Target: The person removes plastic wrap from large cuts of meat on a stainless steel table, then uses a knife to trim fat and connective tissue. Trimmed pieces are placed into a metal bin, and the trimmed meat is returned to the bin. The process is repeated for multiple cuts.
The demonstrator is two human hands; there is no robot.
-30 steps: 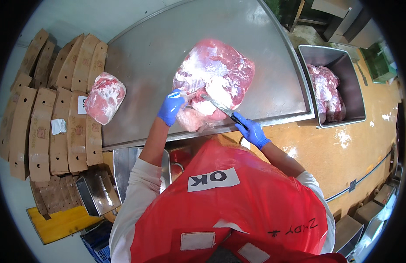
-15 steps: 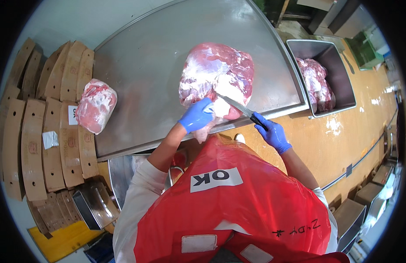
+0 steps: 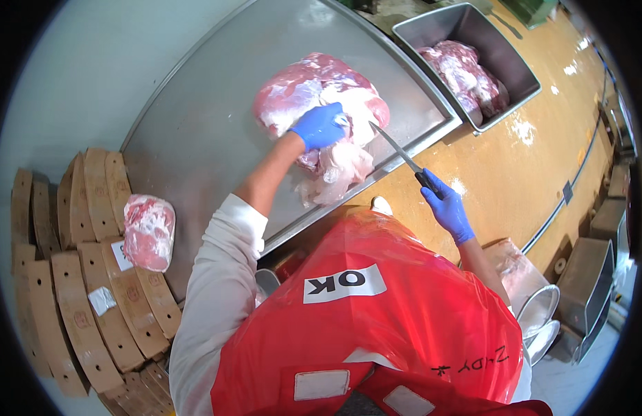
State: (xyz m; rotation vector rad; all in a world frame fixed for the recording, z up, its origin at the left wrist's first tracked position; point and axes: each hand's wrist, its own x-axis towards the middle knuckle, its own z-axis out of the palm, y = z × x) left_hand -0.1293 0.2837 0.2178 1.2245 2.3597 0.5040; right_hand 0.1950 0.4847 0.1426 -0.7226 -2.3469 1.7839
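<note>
A large slab of pink meat with white fat (image 3: 300, 83) lies on the steel table (image 3: 196, 139). My left hand (image 3: 317, 127), in a blue glove, is closed on the white fat in the slab's middle, with a loose pale flap hanging below it toward the near edge. My right hand (image 3: 445, 208), also gloved, grips the black handle of a long knife (image 3: 400, 149), whose tip is at the fat on the slab's right side. A smaller piece of meat (image 3: 149, 232) rests at the left, on or beside stacked cardboard boxes.
A steel bin (image 3: 508, 62) holding more meat stands beyond the table's right edge. Cardboard boxes (image 3: 85, 315) are stacked at the left beside the wall. The wet orange floor (image 3: 535, 166) has a dark line along it, with metal containers (image 3: 584, 291) at the lower right.
My left hand has moved up and rightward onto the middle of the slab. The pale flap hangs farther out below it. The view has swung, shifting the boxes downward and the bin upward.
</note>
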